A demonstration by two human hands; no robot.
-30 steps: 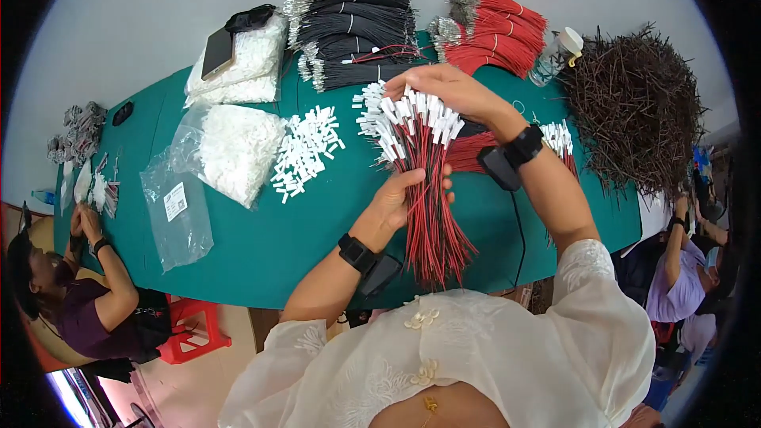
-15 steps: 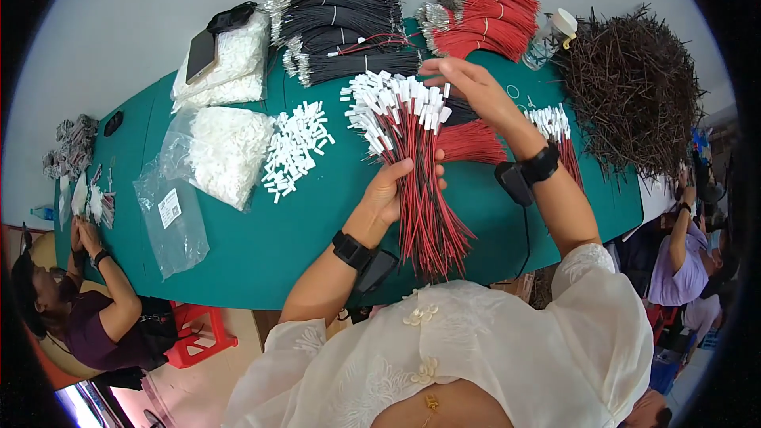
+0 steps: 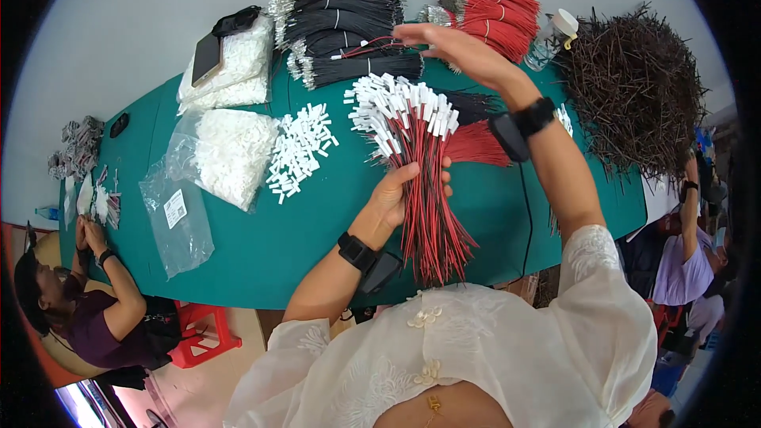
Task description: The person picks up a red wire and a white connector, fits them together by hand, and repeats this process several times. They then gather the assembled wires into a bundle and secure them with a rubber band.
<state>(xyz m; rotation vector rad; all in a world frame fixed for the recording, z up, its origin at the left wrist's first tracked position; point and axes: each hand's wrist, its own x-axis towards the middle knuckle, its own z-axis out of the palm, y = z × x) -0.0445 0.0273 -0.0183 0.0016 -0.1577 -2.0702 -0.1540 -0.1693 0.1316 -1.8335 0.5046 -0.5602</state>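
Observation:
My left hand [image 3: 392,196] is wrapped round a thick bundle of red and black wires [image 3: 432,222], held upright over the table. White plastic connectors [image 3: 400,107] cap the wires and fan out at the top. Above them, my right hand [image 3: 460,49] is open, its fingers stretched out flat to the left, holding nothing. Its fingertips are near a loose red-and-black wire [image 3: 365,47] that lies on the black wire bundles [image 3: 341,16]. Behind the held bundle lie red wires [image 3: 479,145] and black wires [image 3: 468,105] on the table, partly hidden.
Loose white connectors [image 3: 300,150] are heaped left of the bundle, beside a plastic bag of connectors [image 3: 230,154]. A phone [image 3: 208,59] rests on another bag. Red wire bundles [image 3: 503,8], a clear bottle [image 3: 543,49] and dark tangled strips [image 3: 634,95] stand back right. A co-worker [image 3: 87,309] sits left.
My right hand has moved up and to the left, away from the white connectors, with its fingers straightened. My left hand still holds the wire bundle in nearly the same place.

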